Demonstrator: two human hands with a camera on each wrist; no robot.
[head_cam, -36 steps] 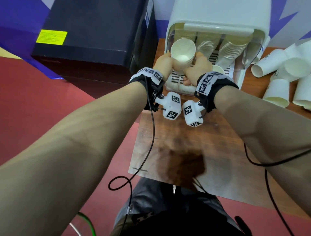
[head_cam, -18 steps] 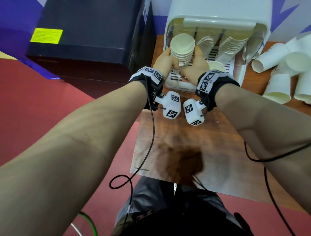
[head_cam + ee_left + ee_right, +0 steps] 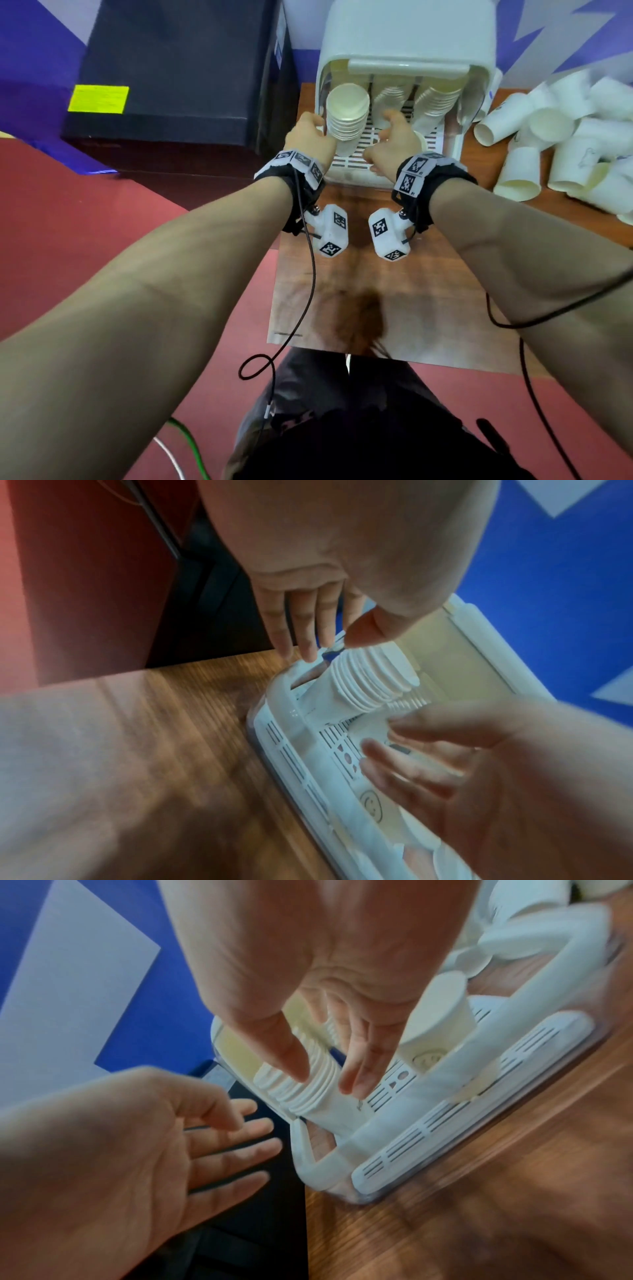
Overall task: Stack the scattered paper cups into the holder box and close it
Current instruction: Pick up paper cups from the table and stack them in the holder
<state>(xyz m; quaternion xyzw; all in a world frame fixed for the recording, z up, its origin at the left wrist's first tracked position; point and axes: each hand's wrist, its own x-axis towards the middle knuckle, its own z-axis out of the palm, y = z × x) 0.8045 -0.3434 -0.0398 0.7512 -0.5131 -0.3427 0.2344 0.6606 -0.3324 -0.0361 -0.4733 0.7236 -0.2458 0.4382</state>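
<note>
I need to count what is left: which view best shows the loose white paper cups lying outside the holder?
The head view: the pile of loose white paper cups lies in full sight right of the white plastic holder box. The right wrist view catches blurred cups; the left wrist view shows none.

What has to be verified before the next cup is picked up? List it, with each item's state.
1. Left stack inside the holder box, behind the front rail: ok, though it leans.
2. Stack fully seated at its base: cannot tell, the rail hides it.
3. Left hand and right hand free to pick: ok, fingers relaxed, nothing held.
4. Lid raised for loading: ok.
5. Single cup in the box nested on a stack: not ok, it sits alone.
6. Scattered cups cleared off the table: not ok, a pile lies to the right.
</note>
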